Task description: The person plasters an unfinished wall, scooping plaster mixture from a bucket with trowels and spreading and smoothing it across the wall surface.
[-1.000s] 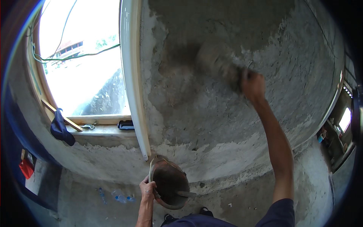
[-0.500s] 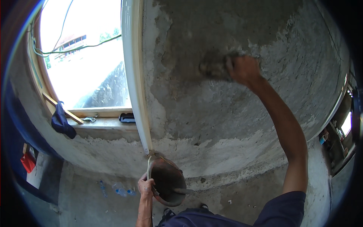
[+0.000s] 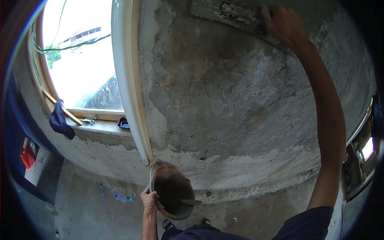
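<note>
High on the patchy, damp grey wall (image 3: 216,100), my right hand (image 3: 284,25) is closed round the handle of a flat plastering trowel (image 3: 220,14), whose blade lies against or very near the plaster. Low down, my left hand (image 3: 149,199) grips the left rim of a round bucket (image 3: 170,188) with a dark inside, held above my feet. A flat bar or stick (image 3: 195,203) pokes out over the bucket's right side; its other end is hard to make out.
At left are a window (image 3: 80,72) with loose wires, a wooden sill (image 3: 102,126) bearing a dark cap (image 3: 60,120) and small items, and a red object (image 3: 28,156). A white vertical trim (image 3: 128,80) borders the window. Plastic bottles (image 3: 119,196) lie on the floor. Another opening (image 3: 366,148) is far right.
My right hand and trowel have risen higher up the wall and toward its upper right, the arm stretching out further. My left hand still holds the bucket, slightly further left in view.
</note>
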`<state>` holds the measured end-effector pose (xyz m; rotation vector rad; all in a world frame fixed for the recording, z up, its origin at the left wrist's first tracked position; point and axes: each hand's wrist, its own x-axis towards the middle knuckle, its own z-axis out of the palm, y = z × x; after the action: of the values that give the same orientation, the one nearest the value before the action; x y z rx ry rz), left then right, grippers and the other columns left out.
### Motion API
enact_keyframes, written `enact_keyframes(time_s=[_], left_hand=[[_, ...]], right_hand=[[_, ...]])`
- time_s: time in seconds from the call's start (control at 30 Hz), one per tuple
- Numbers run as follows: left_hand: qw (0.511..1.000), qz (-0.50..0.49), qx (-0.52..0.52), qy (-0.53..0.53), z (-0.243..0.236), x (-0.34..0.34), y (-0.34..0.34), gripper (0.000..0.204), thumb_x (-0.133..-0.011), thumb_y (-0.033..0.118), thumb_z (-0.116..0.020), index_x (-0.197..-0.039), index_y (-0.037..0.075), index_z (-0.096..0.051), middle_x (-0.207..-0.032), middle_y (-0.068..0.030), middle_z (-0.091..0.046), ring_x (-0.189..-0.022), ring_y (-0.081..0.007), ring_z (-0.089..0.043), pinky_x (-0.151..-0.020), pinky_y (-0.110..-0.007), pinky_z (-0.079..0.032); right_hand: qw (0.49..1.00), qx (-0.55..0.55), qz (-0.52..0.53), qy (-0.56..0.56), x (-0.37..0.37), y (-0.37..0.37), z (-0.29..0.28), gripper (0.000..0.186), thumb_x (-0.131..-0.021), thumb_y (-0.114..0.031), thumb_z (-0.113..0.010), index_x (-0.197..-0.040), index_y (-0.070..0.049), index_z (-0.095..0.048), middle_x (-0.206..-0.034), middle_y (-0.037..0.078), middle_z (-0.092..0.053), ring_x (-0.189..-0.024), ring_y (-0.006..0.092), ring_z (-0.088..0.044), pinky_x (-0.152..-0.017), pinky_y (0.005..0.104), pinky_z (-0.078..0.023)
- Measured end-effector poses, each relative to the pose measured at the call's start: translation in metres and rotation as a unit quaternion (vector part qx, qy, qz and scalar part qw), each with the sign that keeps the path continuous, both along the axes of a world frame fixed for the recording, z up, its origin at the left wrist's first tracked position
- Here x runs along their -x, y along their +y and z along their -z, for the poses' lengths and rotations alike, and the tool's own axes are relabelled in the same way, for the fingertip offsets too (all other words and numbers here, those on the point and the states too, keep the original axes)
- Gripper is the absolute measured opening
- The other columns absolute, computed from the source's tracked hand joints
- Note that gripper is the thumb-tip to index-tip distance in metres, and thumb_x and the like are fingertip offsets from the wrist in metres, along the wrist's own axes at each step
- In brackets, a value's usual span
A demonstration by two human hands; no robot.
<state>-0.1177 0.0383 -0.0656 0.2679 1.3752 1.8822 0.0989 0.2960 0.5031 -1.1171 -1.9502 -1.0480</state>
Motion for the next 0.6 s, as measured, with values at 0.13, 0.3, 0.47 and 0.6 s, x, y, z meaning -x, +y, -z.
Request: enact_keyframes(time_s=[0.13, 0.3, 0.47, 0.6], left_hand=[[1.000, 0.009, 0.011, 0.009, 0.003, 0.002, 0.006, 0.057, -0.054, -0.009, -0.050, -0.109, -0.006, -0.064, -0.085, -0.0038, -0.064, -0.069, -0.0118, -0.057, -0.055, -0.021, -0.043], [0.999, 0.031, 0.002, 0.035, -0.006, 0.001, 0.002, 0.058, -0.053, -0.009, -0.050, -0.110, -0.005, -0.064, -0.085, -0.0037, -0.064, -0.069, -0.0123, -0.056, -0.055, -0.022, -0.043], [0.999, 0.018, 0.023, 0.036, -0.005, 0.002, 0.004, 0.058, -0.053, -0.009, -0.050, -0.109, -0.004, -0.065, -0.085, -0.0032, -0.064, -0.069, -0.0120, -0.056, -0.055, -0.022, -0.044], [1.000, 0.024, 0.002, 0.012, -0.006, -0.004, -0.013, 0.057, -0.053, -0.009, -0.050, -0.108, -0.004, -0.065, -0.086, -0.0035, -0.065, -0.070, -0.0123, -0.057, -0.054, -0.021, -0.044]], right_hand=[[0.996, -0.025, -0.079, -0.032, 0.001, 0.009, 0.070, 0.044, -0.093, -0.034, -0.048, -0.067, -0.004, -0.068, -0.050, 0.017, -0.058, -0.045, 0.0281, -0.061, -0.054, 0.0429, -0.054], [0.990, 0.001, -0.085, -0.113, -0.019, 0.001, 0.170, 0.040, -0.089, -0.027, -0.053, -0.060, -0.002, -0.064, -0.050, 0.016, -0.058, -0.043, 0.0278, -0.060, -0.049, 0.0400, -0.053], [0.993, 0.043, -0.096, 0.059, -0.025, -0.018, 0.122, 0.043, -0.092, -0.031, -0.050, -0.063, -0.002, -0.066, -0.052, 0.016, -0.059, -0.043, 0.0272, -0.060, -0.051, 0.0410, -0.053], [0.990, -0.068, -0.089, 0.087, -0.012, -0.015, -0.003, 0.049, -0.094, -0.042, -0.044, -0.086, 0.000, -0.068, -0.073, 0.021, -0.066, -0.069, 0.0372, -0.066, -0.066, 0.0444, -0.052]])
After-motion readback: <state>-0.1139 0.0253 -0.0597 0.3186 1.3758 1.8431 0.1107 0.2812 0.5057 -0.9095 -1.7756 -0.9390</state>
